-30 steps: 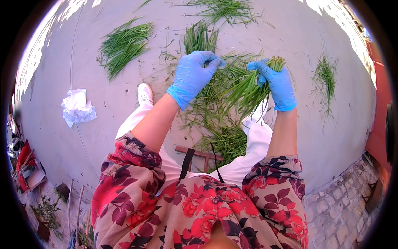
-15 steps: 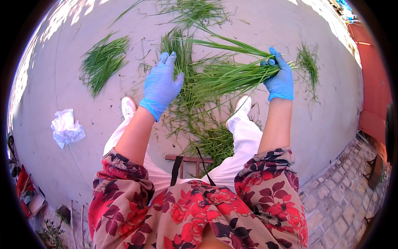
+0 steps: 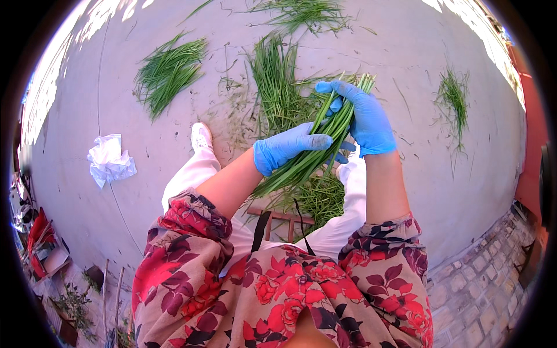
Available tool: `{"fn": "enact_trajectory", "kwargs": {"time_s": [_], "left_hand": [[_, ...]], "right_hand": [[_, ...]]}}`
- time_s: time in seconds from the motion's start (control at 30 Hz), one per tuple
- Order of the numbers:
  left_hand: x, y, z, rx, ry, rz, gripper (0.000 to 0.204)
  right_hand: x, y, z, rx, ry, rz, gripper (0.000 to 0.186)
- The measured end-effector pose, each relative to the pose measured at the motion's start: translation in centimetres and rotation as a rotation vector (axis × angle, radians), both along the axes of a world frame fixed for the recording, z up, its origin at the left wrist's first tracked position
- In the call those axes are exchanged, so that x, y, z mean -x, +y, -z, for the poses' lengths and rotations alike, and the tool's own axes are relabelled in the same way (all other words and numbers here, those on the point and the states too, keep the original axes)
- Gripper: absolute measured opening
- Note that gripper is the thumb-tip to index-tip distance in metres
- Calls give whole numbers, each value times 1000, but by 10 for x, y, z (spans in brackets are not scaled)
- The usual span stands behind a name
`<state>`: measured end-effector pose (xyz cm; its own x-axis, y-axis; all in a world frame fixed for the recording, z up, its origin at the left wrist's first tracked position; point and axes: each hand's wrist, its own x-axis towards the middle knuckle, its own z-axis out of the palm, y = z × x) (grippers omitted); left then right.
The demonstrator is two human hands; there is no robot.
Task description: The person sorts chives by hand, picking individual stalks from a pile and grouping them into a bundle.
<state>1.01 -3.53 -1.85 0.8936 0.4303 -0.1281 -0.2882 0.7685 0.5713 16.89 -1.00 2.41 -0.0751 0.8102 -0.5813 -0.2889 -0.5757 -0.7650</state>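
Note:
A bunch of long green chives (image 3: 310, 158) slants across in front of me, pale cut ends up at the right and leaf tips down toward my lap. My right hand (image 3: 364, 119), in a blue glove, is closed round it near the pale ends. Lower down, my gloved left hand (image 3: 293, 148) wraps the middle, its thumb on top and its fingers partly hidden behind the leaves. Just beyond lies another pile of chives (image 3: 275, 78) on the concrete. Between my legs is a heap of loose green leaves (image 3: 322, 197).
More chives (image 3: 171, 72) lie at the left, a pile (image 3: 304, 13) at the far side and a thin one (image 3: 454, 101) at the right. A crumpled white plastic bag (image 3: 110, 159) rests on the concrete floor (image 3: 191, 168). Below me shows a reddish stool frame (image 3: 278, 217).
My right hand has swung the bunch inward and turned it, so its leaves now point toward me. My left hand has left the floor pile and closed round the bunch.

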Motion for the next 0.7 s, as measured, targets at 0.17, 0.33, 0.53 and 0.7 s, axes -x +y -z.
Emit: {"fn": "enact_trajectory", "kwargs": {"time_s": [0.17,0.33,0.53,0.7], "left_hand": [[1,2,-5,62,134,70,55],[7,18,-16,89,94,-14,56],[14,27,-22,84,103,-188,50],[18,25,-14,123,220,-227,41]], "right_hand": [[-2,3,-11,-11,-309,-12,37],[-35,15,-10,-247,-438,210,44],[-15,-2,-19,-367,-497,106,24],[12,-7,-4,-269,-500,-88,19]]}}
